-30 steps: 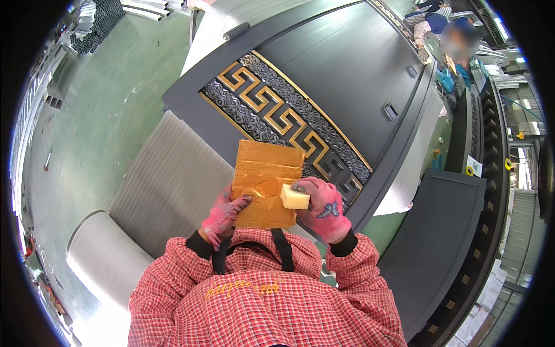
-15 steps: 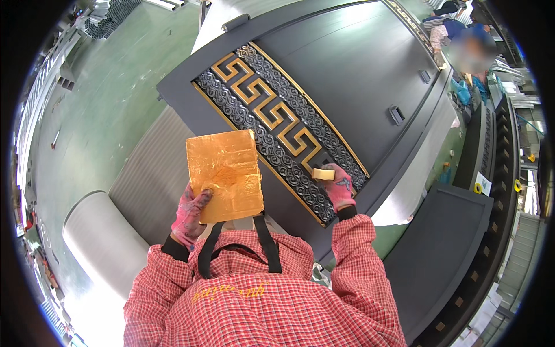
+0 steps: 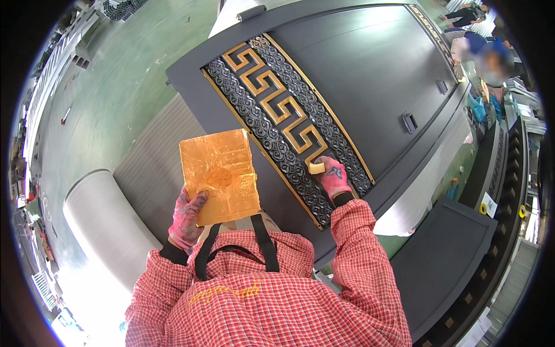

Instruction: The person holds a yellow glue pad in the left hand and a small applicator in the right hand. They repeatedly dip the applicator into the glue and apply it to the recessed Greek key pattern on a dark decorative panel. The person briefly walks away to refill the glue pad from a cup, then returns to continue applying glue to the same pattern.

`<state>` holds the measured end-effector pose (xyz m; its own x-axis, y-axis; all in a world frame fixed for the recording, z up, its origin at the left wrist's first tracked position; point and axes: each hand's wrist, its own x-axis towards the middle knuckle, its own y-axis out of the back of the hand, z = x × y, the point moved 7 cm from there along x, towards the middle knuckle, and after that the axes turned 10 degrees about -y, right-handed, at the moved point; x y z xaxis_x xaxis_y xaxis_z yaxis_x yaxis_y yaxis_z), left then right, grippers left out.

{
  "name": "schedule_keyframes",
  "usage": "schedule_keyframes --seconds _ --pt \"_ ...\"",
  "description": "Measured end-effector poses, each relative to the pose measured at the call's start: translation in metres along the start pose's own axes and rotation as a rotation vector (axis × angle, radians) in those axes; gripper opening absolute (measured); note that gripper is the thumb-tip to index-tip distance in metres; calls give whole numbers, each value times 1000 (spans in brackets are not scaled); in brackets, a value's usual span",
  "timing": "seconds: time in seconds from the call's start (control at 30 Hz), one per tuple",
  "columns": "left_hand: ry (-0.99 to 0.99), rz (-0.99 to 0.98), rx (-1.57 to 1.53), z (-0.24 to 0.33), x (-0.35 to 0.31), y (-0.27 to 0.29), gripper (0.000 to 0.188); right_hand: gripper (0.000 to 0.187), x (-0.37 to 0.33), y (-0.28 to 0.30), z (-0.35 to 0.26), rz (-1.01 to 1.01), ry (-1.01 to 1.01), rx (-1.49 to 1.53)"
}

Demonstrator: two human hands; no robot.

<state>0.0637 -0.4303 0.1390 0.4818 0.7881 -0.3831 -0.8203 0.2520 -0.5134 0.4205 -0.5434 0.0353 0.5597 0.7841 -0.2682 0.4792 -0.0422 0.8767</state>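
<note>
My left hand (image 3: 187, 218), in a stained pink glove, grips the lower left edge of a flat board (image 3: 222, 156) coated in gold paint, its thumb on top. A pale sponge block (image 3: 316, 168) is pinched in my gloved right hand (image 3: 333, 176). That sponge sits at the near end of a raised gold key-pattern strip (image 3: 281, 109) on a dark grey panel (image 3: 352, 63). Black scrollwork bands (image 3: 248, 115) run along both sides of the strip, edged by thin gold trim. The sponge's underside, against the panel, is hidden.
A big roll of pale sheet material (image 3: 104, 214) lies at the left. Another dark panel (image 3: 445, 260) stands at the right. Beyond the panel's far right side, another person (image 3: 491, 61) is bent over it. Metal tubes (image 3: 81, 55) lie on the green floor.
My right hand and the sponge have shifted slightly left and up along the gold strip. The view has turned a little, so the panel appears farther right. The board stays in my left hand.
</note>
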Motion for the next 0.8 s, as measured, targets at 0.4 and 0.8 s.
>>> schedule_keyframes --seconds 0.4,0.8 --pt "-13 24 25 -8 -3 -11 45 28 -42 18 36 90 0 24" --pt "-43 -1 4 -13 -4 -23 46 26 -48 7 51 204 -39 171"
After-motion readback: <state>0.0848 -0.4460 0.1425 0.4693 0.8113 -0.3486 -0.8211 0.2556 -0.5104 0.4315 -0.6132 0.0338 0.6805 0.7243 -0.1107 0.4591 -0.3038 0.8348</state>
